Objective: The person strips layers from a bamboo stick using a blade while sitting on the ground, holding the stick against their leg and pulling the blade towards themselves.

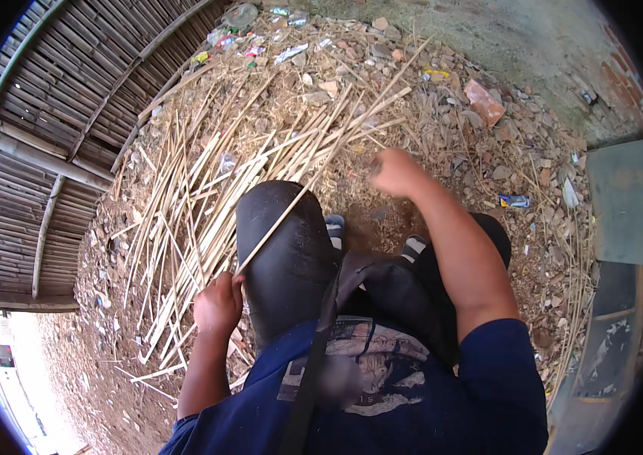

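My left hand (217, 303) is closed, pinching the near end of a thin bamboo strip (273, 230) between thumb and fingers. The strip slants up and to the right across my left knee (280, 220), and its far part merges by eye with other strips. My right hand (397, 173) hangs in front of my right knee, apart from that strip. Its fingers are curled, and a small dark bit shows at them that I cannot make out. Beyond and left of my left knee lies a loose pile of split bamboo strips (215, 171), crossing one another on the ground.
A bamboo-slat fence (41, 136) curves along the left. A worn wall (503, 42) stands at the far side, with grey panels (628, 201) at right. Rubble, a reddish brick chunk (484, 102), a blue wrapper (514, 201) and other litter cover the ground.
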Motion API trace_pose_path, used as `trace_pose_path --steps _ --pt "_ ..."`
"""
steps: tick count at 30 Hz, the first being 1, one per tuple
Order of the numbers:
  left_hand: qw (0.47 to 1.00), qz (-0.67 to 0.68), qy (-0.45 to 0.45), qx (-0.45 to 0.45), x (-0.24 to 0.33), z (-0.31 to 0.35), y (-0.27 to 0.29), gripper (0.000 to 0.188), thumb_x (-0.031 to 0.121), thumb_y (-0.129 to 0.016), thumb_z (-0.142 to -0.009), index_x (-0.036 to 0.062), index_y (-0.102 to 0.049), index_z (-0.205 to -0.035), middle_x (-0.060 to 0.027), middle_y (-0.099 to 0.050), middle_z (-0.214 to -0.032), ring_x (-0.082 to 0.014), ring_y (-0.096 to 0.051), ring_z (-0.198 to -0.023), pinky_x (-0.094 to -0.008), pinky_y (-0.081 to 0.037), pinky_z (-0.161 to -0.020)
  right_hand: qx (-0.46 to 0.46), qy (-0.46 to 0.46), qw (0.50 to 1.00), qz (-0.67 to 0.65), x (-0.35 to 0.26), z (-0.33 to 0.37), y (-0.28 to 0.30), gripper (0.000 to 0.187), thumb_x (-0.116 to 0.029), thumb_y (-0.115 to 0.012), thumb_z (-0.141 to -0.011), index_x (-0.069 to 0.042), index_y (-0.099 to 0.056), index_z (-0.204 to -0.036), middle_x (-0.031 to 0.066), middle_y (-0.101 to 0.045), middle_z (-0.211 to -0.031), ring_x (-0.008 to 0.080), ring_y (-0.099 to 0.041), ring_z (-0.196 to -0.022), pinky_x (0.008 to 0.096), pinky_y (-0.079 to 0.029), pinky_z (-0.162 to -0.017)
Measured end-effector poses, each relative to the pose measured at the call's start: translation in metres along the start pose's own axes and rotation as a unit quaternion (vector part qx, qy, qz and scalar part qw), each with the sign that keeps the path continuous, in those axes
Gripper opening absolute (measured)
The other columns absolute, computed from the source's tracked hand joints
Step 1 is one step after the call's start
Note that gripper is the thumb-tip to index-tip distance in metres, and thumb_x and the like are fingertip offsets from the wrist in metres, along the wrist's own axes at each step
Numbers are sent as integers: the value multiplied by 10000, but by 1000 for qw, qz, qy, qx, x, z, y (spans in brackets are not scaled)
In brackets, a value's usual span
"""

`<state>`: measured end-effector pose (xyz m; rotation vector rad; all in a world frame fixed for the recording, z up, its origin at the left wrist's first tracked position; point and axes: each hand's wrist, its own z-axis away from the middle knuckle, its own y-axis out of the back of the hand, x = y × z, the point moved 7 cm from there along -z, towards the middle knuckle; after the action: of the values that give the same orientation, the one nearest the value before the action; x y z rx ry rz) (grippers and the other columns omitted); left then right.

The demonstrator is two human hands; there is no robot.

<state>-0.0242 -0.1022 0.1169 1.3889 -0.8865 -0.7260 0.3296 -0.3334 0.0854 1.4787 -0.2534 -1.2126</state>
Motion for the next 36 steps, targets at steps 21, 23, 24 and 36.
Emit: trace_pose_path --steps 21,23,24,36 --pt "998 -28 43 -44 7 0 17 340 401 -540 -1017 89 -560 -882 -229 -673 -740 -452 -670 -690 -568 -519 -616 -60 13 997 -38 -8 4 -1 458 -235 -730 -725 -4 -722 -1120 252 -707 -978 379 -700 -931 438 -559 -839" --pt "999 -18 40 -30 -1 4 12 327 386 -548 -1017 91 -563 -876 -224 -673 -735 -447 -670 -683 -557 -521 -604 -100 55 993 2 -40 15 0 459 -216 -700 -741 -1 -710 -1147 237 -715 -1026 365 -704 -956 445 -555 -872" --pt "999 -13 38 -20 -12 2 2 319 378 -552 -1016 93 -565 -872 -220 -673 -733 -444 -669 -678 -551 -522 -597 -120 78 989 22 -49 18 -2 461 -207 -685 -749 1 -703 -1160 229 -719 -1050 358 -706 -968 448 -552 -888" --pt "999 5 4 37 -5 15 2 256 332 -567 -1011 108 -576 -888 -209 -663 -721 -444 -651 -634 -557 -505 -560 -126 93 982 102 -67 33 3 388 -158 -671 -766 -30 -720 -1129 213 -722 -1013 366 -697 -944 438 -558 -872"
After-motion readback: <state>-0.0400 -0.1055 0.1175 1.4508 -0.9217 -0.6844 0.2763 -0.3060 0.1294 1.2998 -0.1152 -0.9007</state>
